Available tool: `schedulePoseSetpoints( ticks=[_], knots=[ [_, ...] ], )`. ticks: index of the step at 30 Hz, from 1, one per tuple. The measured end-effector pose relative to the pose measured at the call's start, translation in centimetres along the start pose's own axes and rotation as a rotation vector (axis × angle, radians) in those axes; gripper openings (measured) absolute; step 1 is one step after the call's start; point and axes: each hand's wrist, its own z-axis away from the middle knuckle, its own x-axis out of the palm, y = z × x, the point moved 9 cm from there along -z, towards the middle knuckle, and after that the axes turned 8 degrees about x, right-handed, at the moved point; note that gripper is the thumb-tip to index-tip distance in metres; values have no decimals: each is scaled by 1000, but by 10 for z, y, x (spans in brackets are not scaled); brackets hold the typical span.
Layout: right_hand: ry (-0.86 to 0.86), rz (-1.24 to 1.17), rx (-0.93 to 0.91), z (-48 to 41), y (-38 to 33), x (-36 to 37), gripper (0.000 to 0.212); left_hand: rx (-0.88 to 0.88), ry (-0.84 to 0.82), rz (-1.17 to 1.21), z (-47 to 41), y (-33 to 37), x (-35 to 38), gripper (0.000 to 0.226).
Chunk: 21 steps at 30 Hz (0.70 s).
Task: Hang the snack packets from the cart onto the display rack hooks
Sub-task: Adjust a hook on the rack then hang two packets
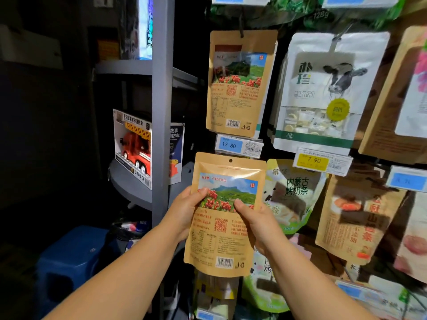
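Just below the blue 13.80 price tag, a person's left hand and right hand hold a brown kraft-paper snack packet upright, fingers clamped on its two side edges. To hang it well, the round punch hole at its top probably needs lifting past the tag and lining up squarely with the dark hook above the tag, where a matching brown packet hangs. The tag juts into that path; a white cow-print pouch crowds its right.
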Motion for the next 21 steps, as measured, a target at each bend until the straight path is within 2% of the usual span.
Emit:
schedulePoseSetpoints(
  ticks=[5,8,11,15,19,21],
  knots=[
    [35,44,-74,18,3,4,19,10,-39,-26,9,0,2,35],
    [75,84,-102,27,-1,3,18,46,-59,-18,13,4,7,43],
    [114,131,-158,34,-16,1,27,91,-81,-15,13,14,15,52],
    [167,182,-271,41,-53,0,19,181,-70,-46,8,36,30,48],
    [238,234,-338,47,-93,-7,18,348,21,-222,-5,74,43,31],
    [284,257,-351,48,-109,-12,18,421,85,-313,-16,94,45,37]
  ],
)
